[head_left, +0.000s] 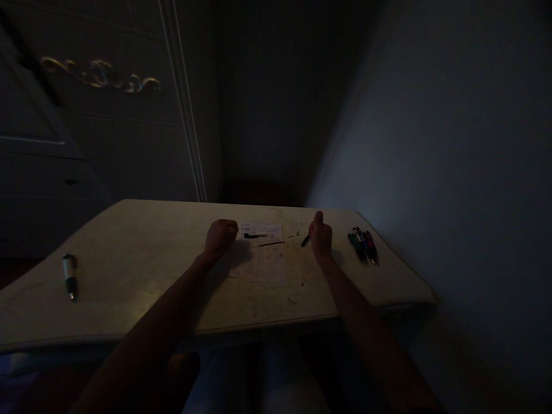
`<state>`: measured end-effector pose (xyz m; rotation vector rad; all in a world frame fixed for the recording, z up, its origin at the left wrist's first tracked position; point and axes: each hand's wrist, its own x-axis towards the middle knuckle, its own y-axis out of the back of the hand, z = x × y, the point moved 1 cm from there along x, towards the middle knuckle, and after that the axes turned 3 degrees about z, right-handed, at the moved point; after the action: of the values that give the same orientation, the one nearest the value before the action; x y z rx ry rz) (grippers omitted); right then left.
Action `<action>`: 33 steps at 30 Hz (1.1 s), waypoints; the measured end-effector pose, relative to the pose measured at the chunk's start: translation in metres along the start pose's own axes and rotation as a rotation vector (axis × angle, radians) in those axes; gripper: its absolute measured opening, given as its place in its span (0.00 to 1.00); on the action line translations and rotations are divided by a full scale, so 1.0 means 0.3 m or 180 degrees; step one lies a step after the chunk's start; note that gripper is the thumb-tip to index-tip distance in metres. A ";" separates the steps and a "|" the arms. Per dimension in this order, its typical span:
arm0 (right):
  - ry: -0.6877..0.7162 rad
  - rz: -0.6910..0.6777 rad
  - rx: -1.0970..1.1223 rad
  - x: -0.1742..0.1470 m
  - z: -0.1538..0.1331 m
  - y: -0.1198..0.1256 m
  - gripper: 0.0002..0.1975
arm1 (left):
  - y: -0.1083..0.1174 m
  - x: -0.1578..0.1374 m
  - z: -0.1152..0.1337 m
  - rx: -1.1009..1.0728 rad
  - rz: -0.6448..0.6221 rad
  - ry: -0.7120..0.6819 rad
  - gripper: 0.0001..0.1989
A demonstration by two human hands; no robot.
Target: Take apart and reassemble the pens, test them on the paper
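Observation:
My left hand (221,236) is closed in a fist at the left edge of a written-on sheet of paper (259,267); whatever is in it, if anything, is hidden. My right hand (321,237) is closed with the thumb up, to the right of the paper. A dark green pen part (305,241) sticks out from its left side. On the paper lie a pen barrel (259,235) with a black end and, just below it, a thin dark ink refill (271,244). Small pen pieces (297,233) are scattered between the paper and my right hand.
Several pens (363,246) lie together at the table's right side. A thick white-and-dark pen (69,277) lies far left. The pale table (164,230) stands beside a wall (431,144) on the right and a cabinet with gilt ornament (101,75). The light is dim.

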<state>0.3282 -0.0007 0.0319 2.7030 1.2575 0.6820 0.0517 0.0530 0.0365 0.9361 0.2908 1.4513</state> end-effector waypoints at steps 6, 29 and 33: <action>-0.0128 0.0091 0.0116 0.019 0.024 -0.001 0.36 | 0.000 -0.011 0.011 0.0184 -0.0033 -0.0029 0.11; 0.0145 0.0098 0.0135 0.016 0.032 -0.002 0.33 | -0.008 -0.001 0.004 0.0327 -0.0359 0.0004 0.10; 0.0157 0.0043 0.0050 0.009 0.022 -0.001 0.33 | -0.006 0.001 -0.003 0.0221 -0.0289 -0.0066 0.09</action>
<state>0.3322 0.0021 0.0269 2.7258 1.2615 0.7482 0.0525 0.0538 0.0347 0.9812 0.3658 1.3545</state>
